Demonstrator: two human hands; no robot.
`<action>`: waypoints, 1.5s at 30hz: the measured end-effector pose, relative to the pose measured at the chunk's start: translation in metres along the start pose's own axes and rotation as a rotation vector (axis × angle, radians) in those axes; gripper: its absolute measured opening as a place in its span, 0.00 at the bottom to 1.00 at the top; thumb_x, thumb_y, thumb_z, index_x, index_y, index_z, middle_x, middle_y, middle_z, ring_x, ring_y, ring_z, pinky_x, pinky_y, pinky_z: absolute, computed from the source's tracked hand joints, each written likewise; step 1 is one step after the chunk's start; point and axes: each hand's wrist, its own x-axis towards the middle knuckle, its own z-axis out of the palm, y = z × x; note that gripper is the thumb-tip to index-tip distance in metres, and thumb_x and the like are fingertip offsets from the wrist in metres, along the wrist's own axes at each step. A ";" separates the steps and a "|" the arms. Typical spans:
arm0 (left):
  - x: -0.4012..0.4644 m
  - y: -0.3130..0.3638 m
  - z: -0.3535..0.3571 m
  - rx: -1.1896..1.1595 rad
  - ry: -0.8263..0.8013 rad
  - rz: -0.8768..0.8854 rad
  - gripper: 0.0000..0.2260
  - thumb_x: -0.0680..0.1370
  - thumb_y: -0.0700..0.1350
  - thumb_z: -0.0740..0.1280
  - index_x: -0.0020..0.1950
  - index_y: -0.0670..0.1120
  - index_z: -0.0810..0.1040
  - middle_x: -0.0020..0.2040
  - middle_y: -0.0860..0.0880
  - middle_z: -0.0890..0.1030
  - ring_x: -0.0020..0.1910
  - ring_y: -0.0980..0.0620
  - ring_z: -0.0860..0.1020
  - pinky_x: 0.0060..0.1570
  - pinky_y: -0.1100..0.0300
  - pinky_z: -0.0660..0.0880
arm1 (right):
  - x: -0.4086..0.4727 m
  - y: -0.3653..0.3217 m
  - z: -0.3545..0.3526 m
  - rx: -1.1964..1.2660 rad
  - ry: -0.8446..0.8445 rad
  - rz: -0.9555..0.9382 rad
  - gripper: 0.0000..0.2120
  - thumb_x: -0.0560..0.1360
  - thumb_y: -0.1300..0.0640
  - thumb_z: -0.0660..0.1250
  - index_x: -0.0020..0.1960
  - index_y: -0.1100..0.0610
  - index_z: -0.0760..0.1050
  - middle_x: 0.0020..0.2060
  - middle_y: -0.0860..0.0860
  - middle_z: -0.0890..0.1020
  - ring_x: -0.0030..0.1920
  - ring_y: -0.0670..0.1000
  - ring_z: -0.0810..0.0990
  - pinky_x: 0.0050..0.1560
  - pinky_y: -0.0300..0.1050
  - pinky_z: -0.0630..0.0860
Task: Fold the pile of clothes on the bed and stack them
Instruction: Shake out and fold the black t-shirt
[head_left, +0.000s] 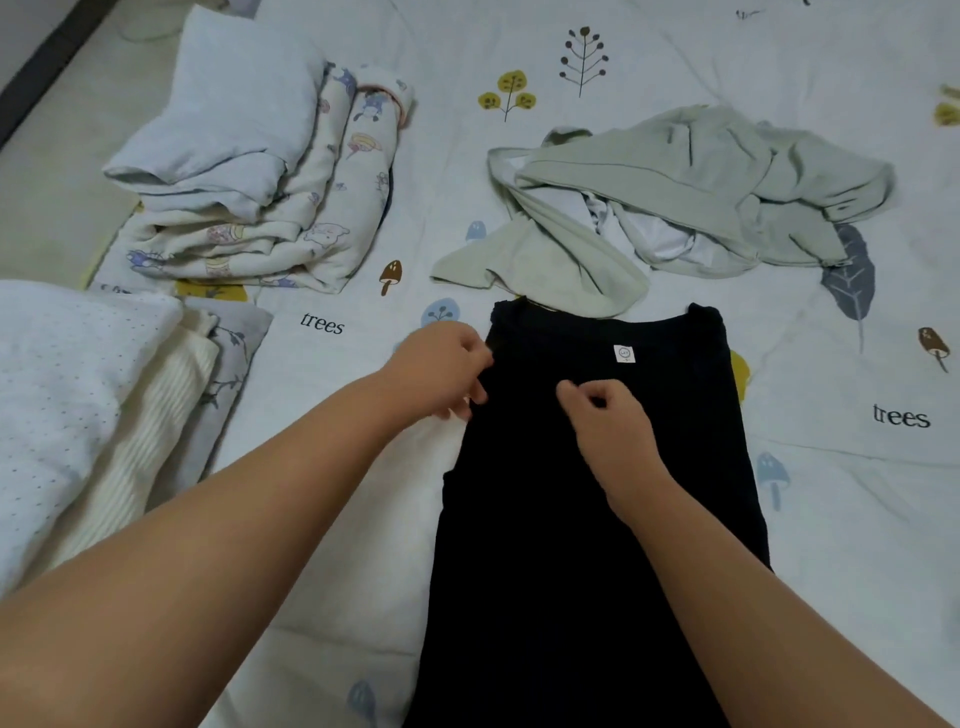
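In the head view, a black shirt (597, 467) lies flat on the bed (831, 519), collar away from the person, with its small white label (624, 354) showing near the neckline. The left hand (441, 369) is curled at the shirt's left edge and seems to pinch the cloth there. The right hand (605, 415) is half closed on the middle of the shirt, fingertips together, perhaps nipping a little fabric; this is hard to tell. A crumpled green garment (675, 197) waits just beyond the collar, and a folded stack (249, 197) sits well to the left. The fold will likely go better if the left side comes over in a straight line, with the right hand pressing the crease.
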 end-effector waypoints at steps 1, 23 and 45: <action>0.008 -0.006 0.007 0.131 0.142 0.046 0.11 0.80 0.45 0.58 0.60 0.45 0.73 0.49 0.44 0.81 0.45 0.45 0.81 0.46 0.55 0.76 | 0.000 0.001 -0.001 -0.083 -0.035 -0.013 0.14 0.74 0.50 0.67 0.56 0.52 0.68 0.43 0.48 0.76 0.42 0.47 0.76 0.43 0.40 0.74; 0.058 -0.054 0.054 0.960 0.188 0.469 0.26 0.81 0.56 0.47 0.76 0.52 0.40 0.77 0.50 0.40 0.76 0.51 0.39 0.73 0.49 0.39 | -0.018 0.054 0.035 -1.266 -0.177 -0.497 0.31 0.77 0.41 0.39 0.74 0.56 0.36 0.76 0.55 0.41 0.76 0.53 0.40 0.71 0.55 0.38; -0.103 -0.097 0.140 0.622 0.360 0.539 0.36 0.58 0.37 0.77 0.64 0.41 0.69 0.66 0.33 0.70 0.63 0.34 0.72 0.55 0.41 0.74 | -0.118 0.117 -0.073 -0.961 0.177 -0.252 0.32 0.74 0.62 0.64 0.75 0.60 0.56 0.73 0.65 0.57 0.73 0.64 0.59 0.69 0.54 0.63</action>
